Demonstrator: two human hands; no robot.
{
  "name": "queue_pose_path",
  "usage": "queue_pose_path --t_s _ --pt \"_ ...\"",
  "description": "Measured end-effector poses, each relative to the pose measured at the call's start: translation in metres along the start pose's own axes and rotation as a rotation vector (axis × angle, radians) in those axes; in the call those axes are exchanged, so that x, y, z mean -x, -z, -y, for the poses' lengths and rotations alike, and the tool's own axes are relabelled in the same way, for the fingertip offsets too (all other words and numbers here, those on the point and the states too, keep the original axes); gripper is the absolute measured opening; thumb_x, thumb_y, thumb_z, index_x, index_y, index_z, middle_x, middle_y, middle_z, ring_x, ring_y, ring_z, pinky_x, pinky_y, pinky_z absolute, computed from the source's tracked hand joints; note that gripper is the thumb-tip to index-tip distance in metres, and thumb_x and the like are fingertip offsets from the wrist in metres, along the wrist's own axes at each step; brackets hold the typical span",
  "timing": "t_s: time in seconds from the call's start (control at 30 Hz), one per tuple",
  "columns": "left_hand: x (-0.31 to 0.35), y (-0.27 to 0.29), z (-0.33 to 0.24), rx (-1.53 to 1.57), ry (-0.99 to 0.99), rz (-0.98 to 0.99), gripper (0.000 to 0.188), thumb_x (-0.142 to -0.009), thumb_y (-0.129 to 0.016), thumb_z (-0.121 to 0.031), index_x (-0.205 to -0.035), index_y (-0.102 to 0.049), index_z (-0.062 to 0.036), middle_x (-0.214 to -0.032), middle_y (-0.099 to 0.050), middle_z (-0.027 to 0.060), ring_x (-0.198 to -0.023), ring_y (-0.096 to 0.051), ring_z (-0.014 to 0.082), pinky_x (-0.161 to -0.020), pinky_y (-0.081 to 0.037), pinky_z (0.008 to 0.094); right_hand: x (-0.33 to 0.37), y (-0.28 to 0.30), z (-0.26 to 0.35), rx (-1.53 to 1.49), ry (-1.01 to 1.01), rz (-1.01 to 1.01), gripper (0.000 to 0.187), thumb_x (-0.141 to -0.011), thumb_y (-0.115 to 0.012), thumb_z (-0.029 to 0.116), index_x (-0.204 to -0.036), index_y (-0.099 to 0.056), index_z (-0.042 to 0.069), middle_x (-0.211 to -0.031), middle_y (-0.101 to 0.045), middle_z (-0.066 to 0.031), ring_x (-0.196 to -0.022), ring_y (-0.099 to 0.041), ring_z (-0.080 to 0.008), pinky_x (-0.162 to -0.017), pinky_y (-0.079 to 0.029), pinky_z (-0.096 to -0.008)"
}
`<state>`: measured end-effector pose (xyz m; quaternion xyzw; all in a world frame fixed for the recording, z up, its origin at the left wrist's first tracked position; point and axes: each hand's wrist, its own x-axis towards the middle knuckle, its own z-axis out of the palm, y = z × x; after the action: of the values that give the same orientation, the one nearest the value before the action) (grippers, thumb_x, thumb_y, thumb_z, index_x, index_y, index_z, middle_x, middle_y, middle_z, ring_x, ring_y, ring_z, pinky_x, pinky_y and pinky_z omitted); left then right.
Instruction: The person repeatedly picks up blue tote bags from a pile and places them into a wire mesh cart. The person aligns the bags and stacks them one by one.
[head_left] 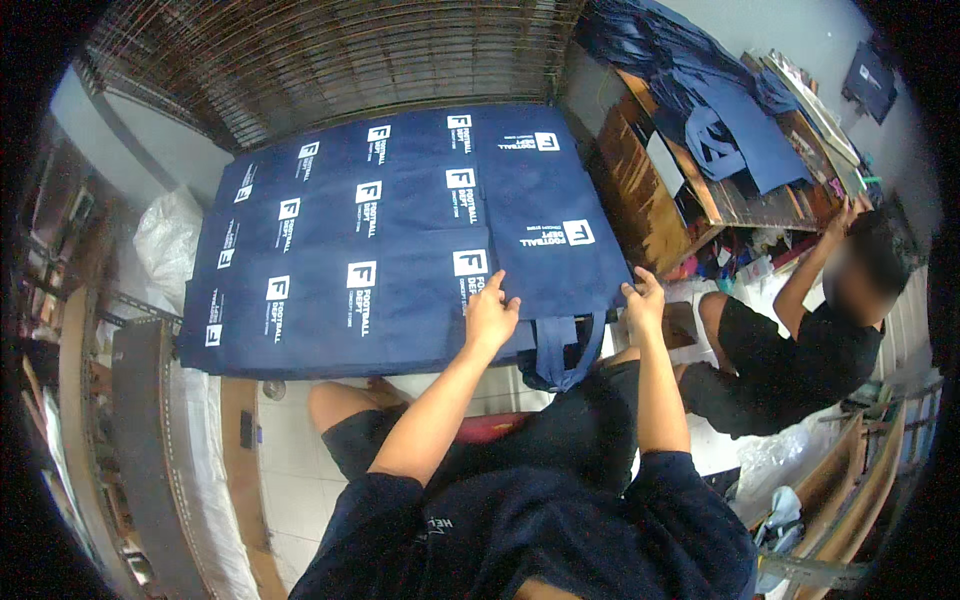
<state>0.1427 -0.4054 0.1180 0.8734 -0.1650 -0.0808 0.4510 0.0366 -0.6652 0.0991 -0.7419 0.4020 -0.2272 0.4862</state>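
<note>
Navy fabric bags with white print lie in rows, forming a broad layer [325, 225] in front of me. At its near right end, one navy bag [540, 265] lies flat with its print turned sideways to the others. My left hand [492, 318] pinches this bag's near left edge between thumb and fingers. My right hand [643, 298] is closed on its near right corner. Navy strap handles [567, 352] hang over the near edge between my hands. The underside of the bag is hidden.
A metal wire rack [330, 60] stands behind the bags. At right, a wooden cabinet [650, 225] carries a heap of navy fabric [690, 80]. A co-worker [800, 350] sits at right, one arm raised. Clear plastic wrap [165, 240] and a shelf post [145, 400] are at left.
</note>
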Motion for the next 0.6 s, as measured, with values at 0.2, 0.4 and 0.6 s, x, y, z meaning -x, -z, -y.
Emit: queue_pose_path --t_s 0.2,0.4,0.6 --pt "0.004 -0.002 0.000 -0.017 -0.040 -0.006 0.052 -0.073 -0.066 -0.010 -0.122 -0.053 -0.0033 -0.079 -0.067 0.0124 -0.070 -0.066 0.0257 -0.069 -0.052 0.0375 -0.002 0.006 -0.013 0.022 0.098 -0.086 0.033 -0.075 -0.069 0.009 -0.107 -0.062 0.005 -0.083 -0.068 -0.0117 -0.075 -0.064 -0.0176 -0.069 -0.048 -0.0305" --pt "0.005 -0.002 0.001 -0.040 -0.030 0.014 0.050 -0.073 -0.067 -0.009 -0.121 -0.054 -0.0027 -0.082 -0.067 0.0114 -0.069 -0.066 0.0241 -0.069 -0.052 0.0359 0.001 0.006 -0.013 0.017 0.096 -0.087 0.028 -0.074 -0.071 0.011 -0.100 -0.065 0.005 -0.078 -0.068 -0.0116 -0.070 -0.064 -0.0171 -0.066 -0.049 -0.0299" --pt "0.003 0.000 0.001 -0.079 -0.028 0.016 0.049 -0.074 -0.067 -0.010 -0.120 -0.054 -0.0015 -0.081 -0.067 0.0107 -0.068 -0.066 0.0240 -0.068 -0.052 0.0362 -0.001 -0.001 -0.015 0.031 0.096 -0.136 0.031 -0.074 -0.071 0.015 -0.102 -0.066 0.003 -0.079 -0.068 -0.0134 -0.073 -0.065 -0.0199 -0.070 -0.050 -0.0317"
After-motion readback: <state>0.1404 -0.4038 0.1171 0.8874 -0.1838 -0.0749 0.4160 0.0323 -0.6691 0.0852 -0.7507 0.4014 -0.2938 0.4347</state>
